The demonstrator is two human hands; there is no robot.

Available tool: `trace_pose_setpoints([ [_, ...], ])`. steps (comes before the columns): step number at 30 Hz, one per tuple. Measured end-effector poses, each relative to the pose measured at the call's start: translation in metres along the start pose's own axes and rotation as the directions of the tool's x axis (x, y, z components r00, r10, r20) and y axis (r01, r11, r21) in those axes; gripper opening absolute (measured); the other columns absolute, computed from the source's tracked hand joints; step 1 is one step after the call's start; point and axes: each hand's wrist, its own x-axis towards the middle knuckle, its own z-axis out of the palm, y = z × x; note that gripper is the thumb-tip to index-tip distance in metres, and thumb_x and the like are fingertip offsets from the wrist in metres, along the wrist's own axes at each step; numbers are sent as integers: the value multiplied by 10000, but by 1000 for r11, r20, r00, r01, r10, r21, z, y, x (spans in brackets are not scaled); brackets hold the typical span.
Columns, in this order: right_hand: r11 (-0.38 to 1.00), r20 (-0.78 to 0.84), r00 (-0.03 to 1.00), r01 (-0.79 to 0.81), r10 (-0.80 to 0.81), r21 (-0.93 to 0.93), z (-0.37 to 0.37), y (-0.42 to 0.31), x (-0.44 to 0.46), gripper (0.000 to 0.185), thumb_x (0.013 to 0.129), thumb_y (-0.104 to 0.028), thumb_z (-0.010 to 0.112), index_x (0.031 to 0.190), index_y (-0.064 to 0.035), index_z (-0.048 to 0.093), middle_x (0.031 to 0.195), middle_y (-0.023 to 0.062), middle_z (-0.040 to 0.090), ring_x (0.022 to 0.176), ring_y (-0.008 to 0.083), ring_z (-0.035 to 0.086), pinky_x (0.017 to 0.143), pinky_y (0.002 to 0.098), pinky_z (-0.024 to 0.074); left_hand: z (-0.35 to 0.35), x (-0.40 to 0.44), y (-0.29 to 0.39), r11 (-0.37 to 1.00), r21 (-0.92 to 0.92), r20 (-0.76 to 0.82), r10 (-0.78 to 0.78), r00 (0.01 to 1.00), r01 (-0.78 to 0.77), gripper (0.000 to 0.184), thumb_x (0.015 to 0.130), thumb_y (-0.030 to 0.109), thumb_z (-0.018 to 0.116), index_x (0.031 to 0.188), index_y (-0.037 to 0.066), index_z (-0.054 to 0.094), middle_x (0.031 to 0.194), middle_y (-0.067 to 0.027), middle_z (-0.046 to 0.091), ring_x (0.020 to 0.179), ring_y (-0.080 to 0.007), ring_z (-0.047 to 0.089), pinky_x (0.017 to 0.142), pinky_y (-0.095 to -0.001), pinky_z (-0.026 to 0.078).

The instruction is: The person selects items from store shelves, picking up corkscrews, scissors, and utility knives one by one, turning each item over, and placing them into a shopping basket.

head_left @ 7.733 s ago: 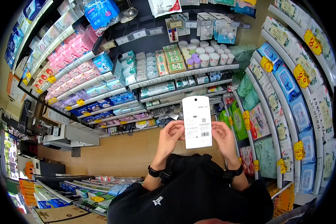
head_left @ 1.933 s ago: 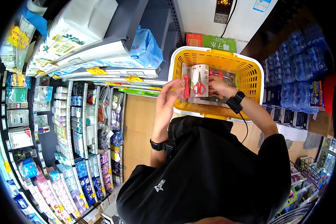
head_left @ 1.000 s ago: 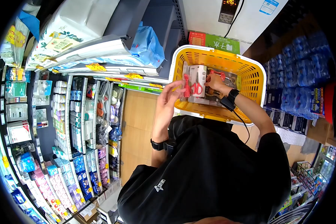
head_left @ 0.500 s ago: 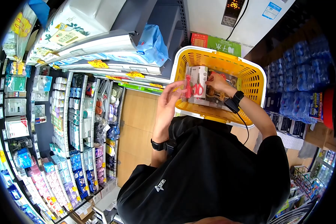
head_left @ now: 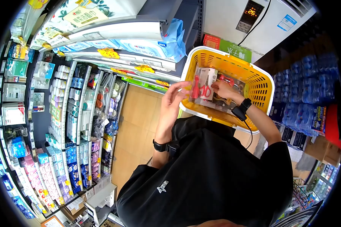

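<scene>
A yellow shopping basket [head_left: 259,94] with a white rim stands in front of me. Inside lie red-handled scissors [head_left: 205,90] on a white card, beside a red item [head_left: 195,87] in clear packaging. Further right in the basket is another red packaged thing [head_left: 226,79], partly covered. My left hand [head_left: 173,99] is at the basket's left rim, fingers apart and nothing held. My right hand [head_left: 228,93] reaches inside, its fingers curled together by the right edge of the scissors card. Whatever those fingertips hold is hidden.
Shelves of packaged goods [head_left: 70,125] fill the left side. A shelf with blue wipe packs [head_left: 174,41] juts close to the basket. Behind it are a green carton [head_left: 235,51] and a white appliance [head_left: 223,22]. Shrink-wrapped bottles [head_left: 303,83] are stacked right.
The view has shifted, so the basket sits slightly further right. My right hand has moved down along the scissors card, uncovering the red packaged thing. My left hand stays by the rim.
</scene>
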Motion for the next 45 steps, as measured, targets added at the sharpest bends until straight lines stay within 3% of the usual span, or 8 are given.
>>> trace_pose_setpoints([
  [4,998,-19,1000,5,-7,-69,6,1,5,291,890,-96,576,1144,19,656,1085,203,702,1017,336,676,881,393,531,-4,1,-1,998,-67,-11,-13,1000,12,281,998,110,534,1257,14,584,1263,-77,633,1054,-150,618,929,-292,446],
  [18,983,27,993,115,-112,-146,6,5,5,301,879,-69,579,1155,22,660,1083,233,689,1017,367,666,872,402,530,7,6,-2,998,-47,38,-29,999,31,288,998,104,532,1264,5,582,1283,-81,633,1069,-146,617,938,-285,445],
  [31,982,144,987,100,-77,-162,-21,-49,-21,327,907,-206,616,1159,-2,653,1095,203,699,1051,332,664,899,383,519,-4,-10,7,997,-71,-64,5,998,-10,281,1009,148,540,1246,6,596,1266,-79,636,1070,-164,627,934,-298,448],
  [33,999,176,983,42,-44,11,-32,-87,-42,328,946,-198,597,1202,6,624,1120,171,700,1067,257,668,910,339,514,-11,-16,10,996,-84,-101,34,994,-43,282,1015,161,539,1244,7,598,1264,-80,636,1066,-169,634,927,-295,448],
  [35,938,182,966,115,-182,327,-35,-120,-61,323,998,-186,548,1245,18,586,1171,130,679,1090,194,650,925,308,501,-18,-25,14,994,-91,-126,47,991,-59,283,1017,163,537,1245,7,597,1270,-82,634,1068,-170,633,921,-293,448],
  [39,756,250,908,100,-335,647,-41,-201,-97,331,1021,-167,515,1298,13,538,1245,137,632,1135,211,626,942,323,488,-34,-48,27,990,-96,-217,84,972,-107,296,1017,168,540,1262,9,592,1277,-91,630,1088,-170,623,920,-298,448],
  [42,589,265,880,21,-394,808,-29,-244,-106,394,1021,-158,499,1380,-1,452,1317,169,579,1167,230,606,960,334,472,-52,-66,35,986,-97,-300,102,949,-136,307,1015,175,546,1269,9,588,1286,-97,628,1095,-173,624,927,-306,450],
  [45,589,318,819,30,-478,807,-15,-278,-102,463,1027,-190,494,1442,-26,372,1351,164,557,1196,248,592,971,352,465,-74,-88,39,982,-82,-413,120,903,-168,308,1012,169,548,1272,8,587,1294,-97,627,1101,-175,626,927,-308,452],
])
